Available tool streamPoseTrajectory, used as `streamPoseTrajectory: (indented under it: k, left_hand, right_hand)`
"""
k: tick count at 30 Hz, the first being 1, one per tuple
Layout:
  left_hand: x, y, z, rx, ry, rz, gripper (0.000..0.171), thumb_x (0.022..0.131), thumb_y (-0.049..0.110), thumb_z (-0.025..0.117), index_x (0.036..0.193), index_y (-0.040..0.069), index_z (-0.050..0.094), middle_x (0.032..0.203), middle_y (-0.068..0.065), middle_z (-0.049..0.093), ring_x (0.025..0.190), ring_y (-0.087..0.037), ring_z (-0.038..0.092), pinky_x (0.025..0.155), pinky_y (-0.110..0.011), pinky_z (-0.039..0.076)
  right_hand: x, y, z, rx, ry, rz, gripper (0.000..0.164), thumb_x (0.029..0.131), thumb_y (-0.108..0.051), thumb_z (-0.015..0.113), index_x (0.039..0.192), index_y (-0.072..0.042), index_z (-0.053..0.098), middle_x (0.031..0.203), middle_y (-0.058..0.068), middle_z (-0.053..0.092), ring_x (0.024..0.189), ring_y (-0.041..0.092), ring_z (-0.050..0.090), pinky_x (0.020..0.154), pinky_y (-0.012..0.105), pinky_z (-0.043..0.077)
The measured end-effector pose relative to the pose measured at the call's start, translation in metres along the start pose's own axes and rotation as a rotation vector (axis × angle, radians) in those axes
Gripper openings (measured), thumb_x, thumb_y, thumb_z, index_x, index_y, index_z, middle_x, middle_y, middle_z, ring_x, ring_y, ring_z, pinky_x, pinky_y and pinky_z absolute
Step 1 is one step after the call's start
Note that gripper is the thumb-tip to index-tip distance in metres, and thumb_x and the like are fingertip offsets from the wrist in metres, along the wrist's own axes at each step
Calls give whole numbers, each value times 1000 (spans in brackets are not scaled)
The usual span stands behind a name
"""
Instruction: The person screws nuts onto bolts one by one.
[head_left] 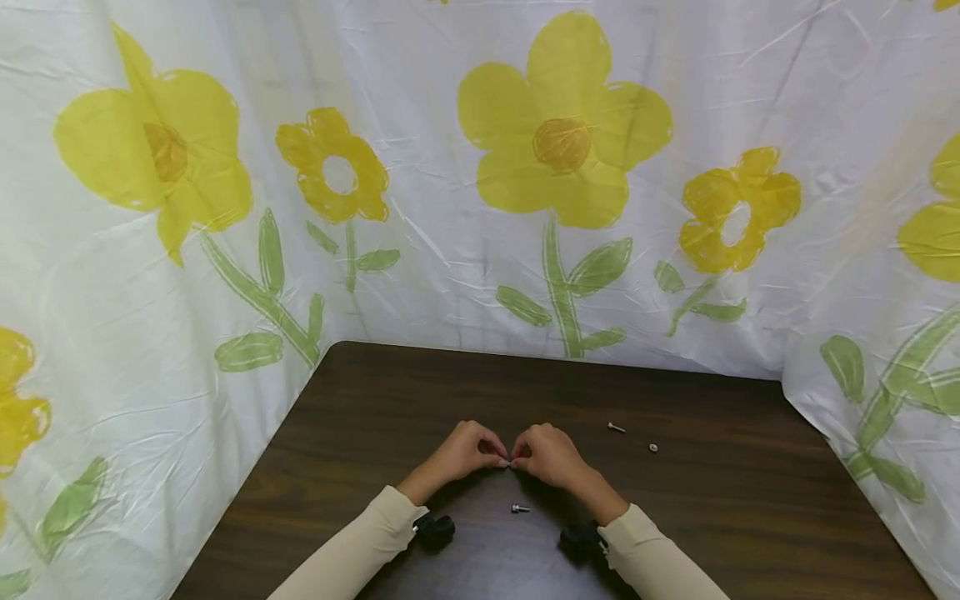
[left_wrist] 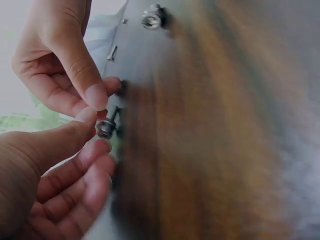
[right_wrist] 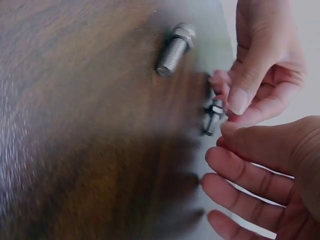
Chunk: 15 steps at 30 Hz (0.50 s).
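Curtain (head_left: 172, 400) rings the table (head_left: 315, 500) from nine o'clock round to three, and, with the held bolt (left_wrist: 106, 128) as the dial's centre, the left hand (head_left: 468, 452) lies at nine, thumb and finger pinching that bolt. At six o'clock, near the hands, the near bolt (head_left: 520, 508) lies on the table. The right hand (head_left: 552, 456) at three pinches the held bolt too, close against the left hand, while farther right lie the far bolt (head_left: 617, 427), between two and three o'clock, and the nut (head_left: 653, 448), almost at three.
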<state>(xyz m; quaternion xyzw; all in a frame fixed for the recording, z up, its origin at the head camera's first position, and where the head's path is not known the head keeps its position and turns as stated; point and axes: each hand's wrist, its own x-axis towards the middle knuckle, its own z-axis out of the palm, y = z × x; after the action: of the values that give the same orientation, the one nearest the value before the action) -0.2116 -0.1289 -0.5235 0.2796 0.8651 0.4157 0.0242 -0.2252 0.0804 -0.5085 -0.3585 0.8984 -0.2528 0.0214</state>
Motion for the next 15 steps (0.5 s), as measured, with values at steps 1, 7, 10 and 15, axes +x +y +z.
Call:
streamPoseTrajectory:
  k: [1, 7, 10, 15]
  left_hand:
    - [1, 1, -1, 12, -3, -4, 5, 86, 12, 82, 86, 7, 80, 82, 1, 76, 66, -4, 65, 58, -18, 51]
    - [15, 15, -8, 121, 15, -16, 6, 91, 22, 79, 91, 16, 81, 83, 9, 75, 66, 0, 64, 59, -19, 51]
    - [26, 24, -8, 183, 45, 15, 9, 92, 25, 78, 94, 17, 81, 89, 9, 76, 75, 0, 65, 66, -21, 53]
    - [43, 37, 2, 221, 81, 71, 19, 92, 26, 78, 106, 14, 79, 100, 5, 75, 87, -8, 67, 76, -26, 55]
  right_hand:
    - [-1, 0, -1, 11, 5, 3, 6, 86, -18, 83, 82, -15, 79, 77, -9, 72, 64, 2, 60, 56, 25, 49]
    - [-16, 2, -17, 22, 70, 52, 10, 92, -24, 77, 86, -15, 79, 79, -9, 72, 66, 2, 61, 59, 24, 51]
    - [-28, 4, -26, 15, 118, 70, 9, 92, -23, 77, 86, -17, 78, 78, -11, 71, 65, 0, 60, 58, 24, 50]
    - [-51, 13, -41, 8, 201, 71, 6, 90, -22, 79, 88, -16, 78, 80, -13, 71, 67, -2, 60, 61, 24, 50]
